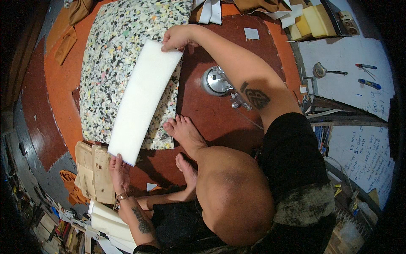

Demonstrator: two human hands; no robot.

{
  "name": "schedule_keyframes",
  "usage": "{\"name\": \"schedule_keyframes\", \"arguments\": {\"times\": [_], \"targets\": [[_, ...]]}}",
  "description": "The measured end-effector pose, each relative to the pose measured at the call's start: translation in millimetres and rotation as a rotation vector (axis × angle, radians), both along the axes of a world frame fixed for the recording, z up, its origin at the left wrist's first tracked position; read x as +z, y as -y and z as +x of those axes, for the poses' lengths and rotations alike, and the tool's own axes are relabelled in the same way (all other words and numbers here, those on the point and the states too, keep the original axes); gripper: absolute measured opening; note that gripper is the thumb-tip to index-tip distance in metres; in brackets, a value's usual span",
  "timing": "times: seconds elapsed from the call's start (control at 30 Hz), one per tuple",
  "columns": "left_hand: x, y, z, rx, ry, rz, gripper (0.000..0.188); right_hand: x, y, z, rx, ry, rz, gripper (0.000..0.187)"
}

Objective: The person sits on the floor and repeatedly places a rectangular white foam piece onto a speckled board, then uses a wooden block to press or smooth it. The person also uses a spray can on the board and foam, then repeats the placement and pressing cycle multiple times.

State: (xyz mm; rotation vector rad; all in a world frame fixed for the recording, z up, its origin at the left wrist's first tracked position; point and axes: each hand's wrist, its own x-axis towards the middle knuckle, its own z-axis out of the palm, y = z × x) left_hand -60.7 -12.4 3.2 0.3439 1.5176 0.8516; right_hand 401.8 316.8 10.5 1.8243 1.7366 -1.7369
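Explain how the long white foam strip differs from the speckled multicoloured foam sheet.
The long white foam strip is one colour; the speckled multicoloured foam sheet is mottled. The strip is narrow, the sheet much broader. The left hand and right hand hold the strip; the sheet lies spread out below. Both look like flat foam.

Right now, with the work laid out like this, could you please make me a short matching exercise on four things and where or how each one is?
1. White foam strip
2. Speckled foam sheet
3. Silver metal device
4. Tape measure

A. Multicoloured, partly hidden by something white
B. On the white surface at the picture's right
C. Held near its ends by the left hand and right hand
D. On the dark red surface

Pairs: 1-C, 2-A, 3-D, 4-B.
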Motion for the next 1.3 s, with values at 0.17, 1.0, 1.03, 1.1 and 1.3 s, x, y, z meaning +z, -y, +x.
{"name": "schedule_keyframes", "arguments": {"times": [0.17, 1.0, 1.03, 1.1, 1.3], "targets": [[-5.0, -2.1, 2.6, 0.02, -0.011, -0.008, 0.033, -5.9, -2.1, 2.0, 0.032, 0.025, 0.018, 0.035], [-13.7, 1.4, 4.2, 0.069, -0.067, -0.039, 0.034, -7.6, 0.0, 0.9, 0.004, 0.054, 0.019, 0.042], [-13.6, 1.5, 2.4, 0.068, -0.072, -0.046, 0.035, -10.3, -0.7, 0.7, -0.004, 0.058, 0.021, 0.042], [-15.5, 1.4, 1.0, 0.06, -0.042, -0.025, 0.036, -15.9, -1.3, -2.2, -0.018, 0.063, 0.025, 0.041], [-1.6, -6.8, 21.5, 0.052, -0.086, -0.057, 0.029, -28.0, -6.4, 0.7, 0.105, 0.109, 0.211, 0.044]]}}
